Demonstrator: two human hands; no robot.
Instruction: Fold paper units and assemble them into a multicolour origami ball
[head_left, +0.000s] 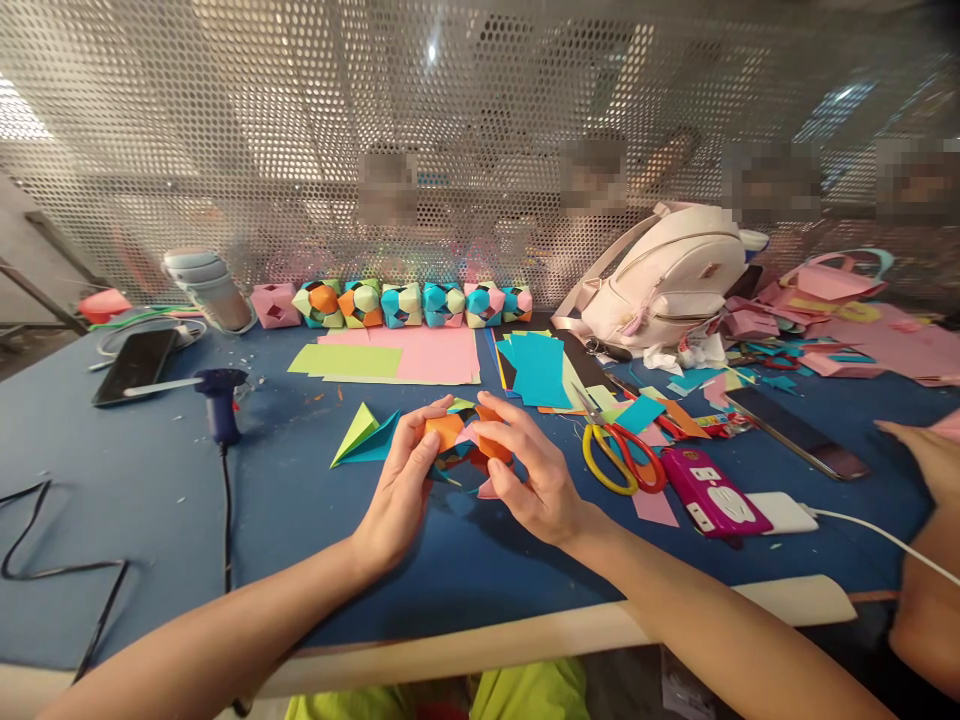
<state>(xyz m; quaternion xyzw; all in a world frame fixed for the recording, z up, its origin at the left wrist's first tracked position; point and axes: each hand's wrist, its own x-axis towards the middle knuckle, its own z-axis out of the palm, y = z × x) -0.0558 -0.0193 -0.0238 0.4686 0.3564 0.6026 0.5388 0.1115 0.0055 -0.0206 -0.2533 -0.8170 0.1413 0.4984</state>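
Between both hands is a folded-paper ball (448, 432) with orange, pink, blue and green parts, held just above the blue table. My left hand (401, 485) grips its left side, thumb on an orange face. On the right side, the fingers of my right hand (538, 478) press around an orange and pink part; fingers cover much of the ball. Left of it lie folded green and blue paper pieces (365, 437). Scissors (611, 455) with yellow and red handles rest right of my right hand. Several finished paper balls (402, 305) stand in a row at the back.
A glue gun (222, 400) with a black cord and a dark phone (135, 365) lie left. Paper sheets (442, 355), a pale backpack (667, 285) and a bottle (208, 290) are behind. A purple case (712, 492) and another phone (796, 432) lie right, near another person's hand (926, 450).
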